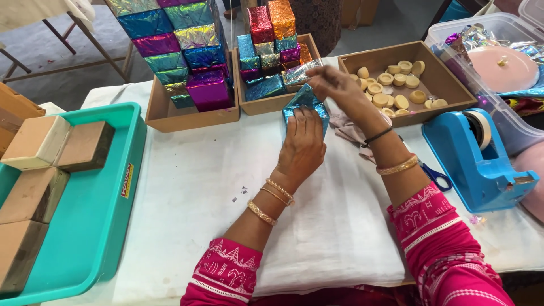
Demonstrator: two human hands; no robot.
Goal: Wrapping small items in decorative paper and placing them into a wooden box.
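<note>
Left hand (303,141) presses and right hand (334,85) pinches the blue foil-wrapped block (306,102) on a white-clothed table (192,187); teal tray (96,215) at nine o'clock, grey floor (68,56) beyond.

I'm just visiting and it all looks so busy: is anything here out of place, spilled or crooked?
Mostly tidy. The left hand presses a blue foil block on the white cloth, the right hand at its top. Small oddities: scissors lie half hidden under the right forearm, and the foil stacks lean slightly.

Tray (107,187) left, tape dispenser (481,158) right, 3 boxes (192,116) behind.
</note>
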